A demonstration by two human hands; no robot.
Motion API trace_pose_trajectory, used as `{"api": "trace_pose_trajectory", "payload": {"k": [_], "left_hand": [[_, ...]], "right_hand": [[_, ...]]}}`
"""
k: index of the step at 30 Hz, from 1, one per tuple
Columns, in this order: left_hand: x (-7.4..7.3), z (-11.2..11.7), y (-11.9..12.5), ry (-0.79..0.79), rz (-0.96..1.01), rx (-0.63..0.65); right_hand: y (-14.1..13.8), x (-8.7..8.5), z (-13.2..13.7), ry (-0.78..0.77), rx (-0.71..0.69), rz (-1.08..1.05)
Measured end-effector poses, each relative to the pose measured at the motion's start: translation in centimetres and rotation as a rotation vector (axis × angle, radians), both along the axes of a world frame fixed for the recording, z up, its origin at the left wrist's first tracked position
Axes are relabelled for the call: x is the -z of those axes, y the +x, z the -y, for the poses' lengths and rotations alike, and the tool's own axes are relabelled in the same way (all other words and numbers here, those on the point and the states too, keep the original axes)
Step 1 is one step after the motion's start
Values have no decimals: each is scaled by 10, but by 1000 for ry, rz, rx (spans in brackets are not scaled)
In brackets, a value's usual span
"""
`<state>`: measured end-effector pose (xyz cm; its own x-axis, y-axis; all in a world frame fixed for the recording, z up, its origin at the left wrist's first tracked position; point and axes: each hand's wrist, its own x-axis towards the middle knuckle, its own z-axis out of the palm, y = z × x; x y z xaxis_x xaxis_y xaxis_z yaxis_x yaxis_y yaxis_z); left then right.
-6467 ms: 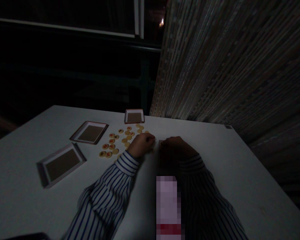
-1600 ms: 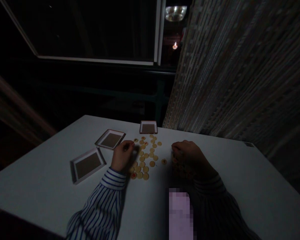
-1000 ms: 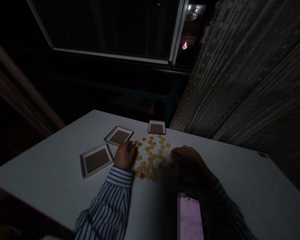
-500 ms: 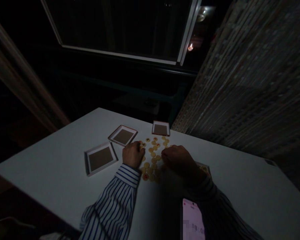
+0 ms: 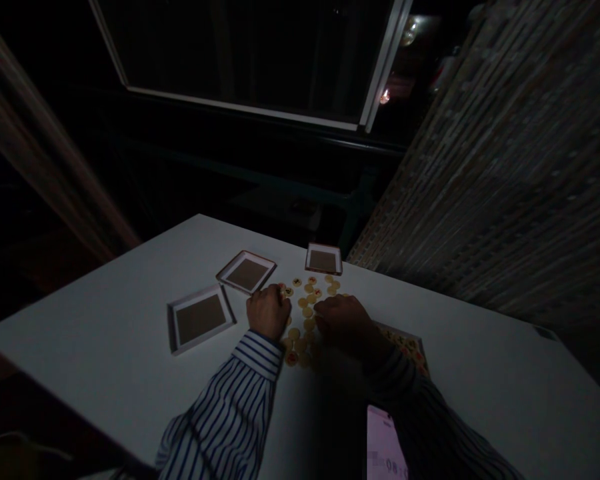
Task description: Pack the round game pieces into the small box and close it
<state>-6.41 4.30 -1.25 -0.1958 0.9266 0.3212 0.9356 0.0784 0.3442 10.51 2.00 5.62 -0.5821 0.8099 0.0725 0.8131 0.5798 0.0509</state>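
Observation:
Round pale wooden Chinese chess pieces [image 5: 307, 312] lie scattered on the white table, some showing red or dark characters, others blank side up. My left hand [image 5: 269, 311] rests at the left edge of the spread with its fingers curled; whatever they hold is hidden. My right hand [image 5: 347, 325] is over the right side of the pieces, its fingers bent together at the blank ones, and I cannot see what is between them. Partly behind my right wrist stands a shallow box [image 5: 424, 357] holding several pieces with their characters up.
Three shallow open boxes or lids stand around the spread: one at the left [image 5: 203, 319], one behind my left hand [image 5: 247, 272], one at the far edge [image 5: 324, 259]. A lit phone [image 5: 384, 443] lies near my right forearm. String curtains [image 5: 500, 167] hang at the right.
My right hand has shifted a little left over the pieces, uncovering more of the box behind its wrist. My left hand stays almost where it was.

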Motion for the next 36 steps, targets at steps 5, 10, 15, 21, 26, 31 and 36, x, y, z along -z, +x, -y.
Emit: {"api": "trace_pose_trajectory", "payload": {"k": [5,10,15,21,26,31,36], "left_hand": [[-2,0,2,0,13,-22],[0,0,3,15,14,-17],[0,0,2,33,42,-13],[0,-1,1,156,102,59],[-4,1,3,236,141,139],[-10,7,8,261,213,195],[-14,13,13,306,286,244]], "right_hand": [[5,1,0,24,-13,-4],[7,0,2,36,-11,3],[10,-4,5,53,4,3],[18,-4,5,54,28,-15],[28,-5,8,65,61,-35],[38,-7,13,49,97,-65],[48,-4,14,18,136,-47]]}}
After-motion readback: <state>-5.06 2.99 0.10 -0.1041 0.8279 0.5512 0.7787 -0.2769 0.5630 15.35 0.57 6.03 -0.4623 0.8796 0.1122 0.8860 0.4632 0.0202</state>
